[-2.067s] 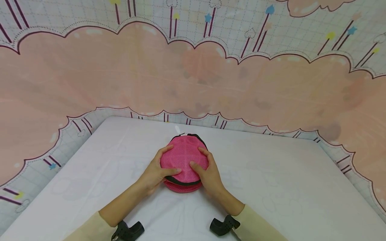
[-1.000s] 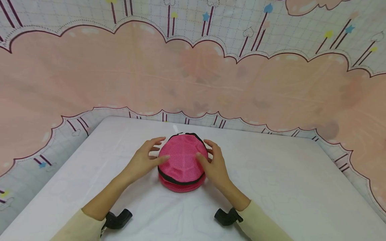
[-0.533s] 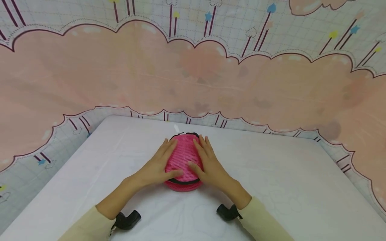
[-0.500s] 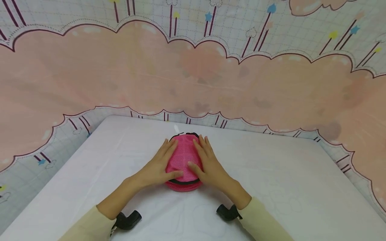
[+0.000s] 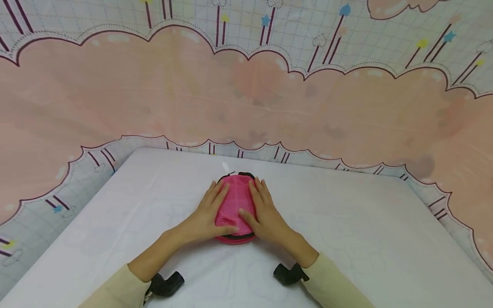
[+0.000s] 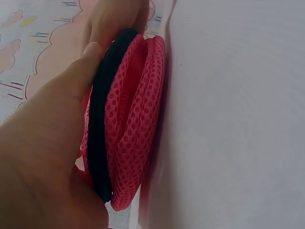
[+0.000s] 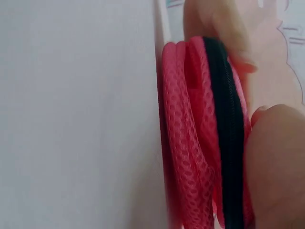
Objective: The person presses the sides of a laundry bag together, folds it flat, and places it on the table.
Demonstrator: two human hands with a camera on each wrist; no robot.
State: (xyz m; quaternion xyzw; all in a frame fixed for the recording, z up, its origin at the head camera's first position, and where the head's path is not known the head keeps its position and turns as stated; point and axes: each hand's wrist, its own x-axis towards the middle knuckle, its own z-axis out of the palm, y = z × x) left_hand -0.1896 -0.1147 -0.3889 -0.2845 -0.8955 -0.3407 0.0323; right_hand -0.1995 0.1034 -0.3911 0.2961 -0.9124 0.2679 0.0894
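Note:
A round pink mesh pouch (image 5: 234, 204) with a black zipper lies flat on the white table, in the middle of the head view. My left hand (image 5: 204, 217) rests on its left side, fingers stretched forward and thumb across the near part. On the right side lies my right hand (image 5: 268, 216), its fingers straight too and its thumb on the mesh. Both wrist views show the black zipper (image 6: 97, 124) (image 7: 229, 119) running around the upper part, above folded mesh layers that touch the tabletop. The pouch's outer sides are hidden under my hands in the head view.
The white table (image 5: 366, 231) spreads out on all sides of the pouch. Behind it hangs a peach and white patterned cloth (image 5: 246, 98). A black wrist camera (image 5: 166, 284) sits under the left sleeve, another black camera (image 5: 288, 273) under the right.
At first both hands held the pouch by its sides; then they spread apart, the left one off it. They came back down with straight fingers on top, and now lie slightly closer together.

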